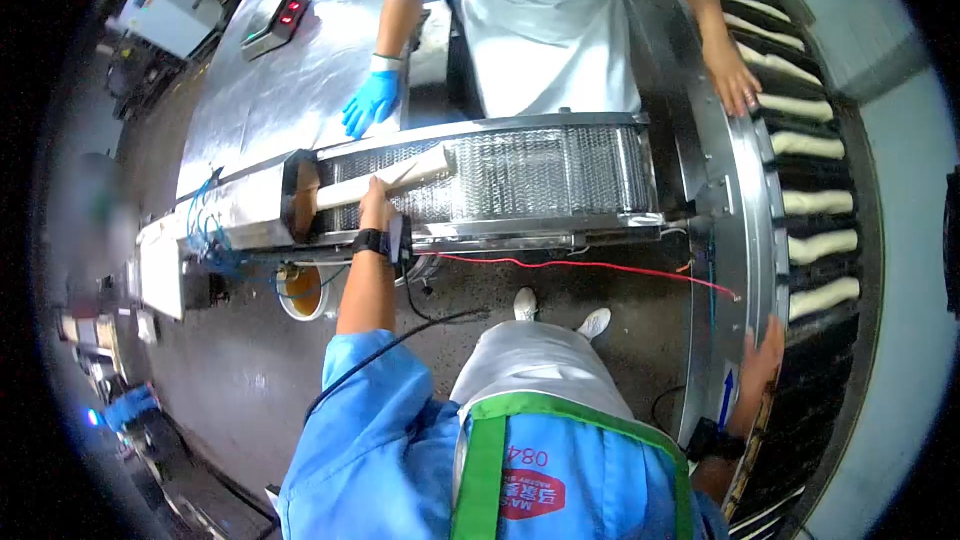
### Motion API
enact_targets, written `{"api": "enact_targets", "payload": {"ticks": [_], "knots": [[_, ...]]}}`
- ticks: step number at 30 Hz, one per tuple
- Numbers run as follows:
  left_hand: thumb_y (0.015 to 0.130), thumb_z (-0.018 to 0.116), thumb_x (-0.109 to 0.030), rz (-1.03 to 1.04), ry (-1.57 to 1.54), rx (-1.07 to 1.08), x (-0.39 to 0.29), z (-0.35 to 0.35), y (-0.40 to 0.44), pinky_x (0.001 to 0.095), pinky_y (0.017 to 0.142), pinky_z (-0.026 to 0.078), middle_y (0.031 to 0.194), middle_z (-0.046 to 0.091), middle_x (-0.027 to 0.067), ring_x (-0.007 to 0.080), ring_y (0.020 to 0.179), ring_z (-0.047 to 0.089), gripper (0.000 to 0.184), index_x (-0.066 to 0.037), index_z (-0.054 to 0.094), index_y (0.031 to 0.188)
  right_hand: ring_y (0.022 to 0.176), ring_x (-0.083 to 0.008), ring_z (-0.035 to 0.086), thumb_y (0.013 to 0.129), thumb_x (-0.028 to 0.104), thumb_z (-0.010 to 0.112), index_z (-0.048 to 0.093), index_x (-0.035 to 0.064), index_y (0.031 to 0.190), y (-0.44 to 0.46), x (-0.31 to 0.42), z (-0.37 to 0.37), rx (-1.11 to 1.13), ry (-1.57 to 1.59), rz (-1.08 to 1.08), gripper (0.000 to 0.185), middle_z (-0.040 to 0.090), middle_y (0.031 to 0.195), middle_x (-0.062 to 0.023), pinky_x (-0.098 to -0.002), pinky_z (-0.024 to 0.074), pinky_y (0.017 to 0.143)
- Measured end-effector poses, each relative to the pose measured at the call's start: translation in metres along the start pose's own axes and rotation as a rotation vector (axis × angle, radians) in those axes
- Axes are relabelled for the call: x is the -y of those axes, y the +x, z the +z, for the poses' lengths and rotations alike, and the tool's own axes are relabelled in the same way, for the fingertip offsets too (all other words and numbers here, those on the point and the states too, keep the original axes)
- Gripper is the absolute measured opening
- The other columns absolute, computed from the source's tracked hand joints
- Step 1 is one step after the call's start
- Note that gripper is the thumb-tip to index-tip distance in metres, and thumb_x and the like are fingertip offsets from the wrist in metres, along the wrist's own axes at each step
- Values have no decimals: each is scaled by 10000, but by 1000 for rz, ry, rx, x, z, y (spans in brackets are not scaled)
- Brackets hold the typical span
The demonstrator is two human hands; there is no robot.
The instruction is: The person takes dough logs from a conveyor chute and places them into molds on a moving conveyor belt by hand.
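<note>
A long pale dough strip point(418, 168) lies on the metal mesh conveyor belt point(540, 175), one end at the mouth of a metal machine housing point(255, 202). My left hand point(376, 206) reaches over the belt's near side and grips the strip around its middle; some fingertips are hidden. Far to the right, my right hand point(764, 352) holds nothing, its fingers stretched out along the metal rail point(748, 230). Beyond the rail, several dough strips point(818, 202) lie in dark grooved trays point(822, 340), just ahead of that hand.
Across the belt stands a co-worker in a white apron point(550, 30), with a blue-gloved hand point(371, 103) by the belt and a bare hand point(732, 75) at the rail. A scale point(276, 22) sits on the steel table point(235, 105). A bucket point(302, 292) and red cable point(570, 263) are below.
</note>
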State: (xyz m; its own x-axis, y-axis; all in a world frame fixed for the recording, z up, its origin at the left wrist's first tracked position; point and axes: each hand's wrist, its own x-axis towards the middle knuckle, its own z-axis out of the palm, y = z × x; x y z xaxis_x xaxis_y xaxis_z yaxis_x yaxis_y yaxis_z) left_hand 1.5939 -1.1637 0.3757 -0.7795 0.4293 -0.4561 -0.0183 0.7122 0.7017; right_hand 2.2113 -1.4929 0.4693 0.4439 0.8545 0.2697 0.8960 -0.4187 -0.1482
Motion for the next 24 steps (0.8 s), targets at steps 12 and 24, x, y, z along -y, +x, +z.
{"api": "enact_targets", "payload": {"ticks": [12,24], "knots": [[743,488,-160,904,310,513,-29,8,-3,334,820,359,1021,466,95,190,943,444,332,-45,431,1049,1143,-287,276,717,244,558,408,58,1135,-51,-21,-61,-52,48,318,481,338,1217,-121,-441,248,889],[750,480,-200,818,-250,1671,-73,14,-554,263,694,437,1020,482,149,178,838,505,475,-41,326,1171,1100,-304,325,709,239,574,397,72,1137,-154,-124,-114,-166,-24,591,492,350,1193,-106,-449,303,848]]}}
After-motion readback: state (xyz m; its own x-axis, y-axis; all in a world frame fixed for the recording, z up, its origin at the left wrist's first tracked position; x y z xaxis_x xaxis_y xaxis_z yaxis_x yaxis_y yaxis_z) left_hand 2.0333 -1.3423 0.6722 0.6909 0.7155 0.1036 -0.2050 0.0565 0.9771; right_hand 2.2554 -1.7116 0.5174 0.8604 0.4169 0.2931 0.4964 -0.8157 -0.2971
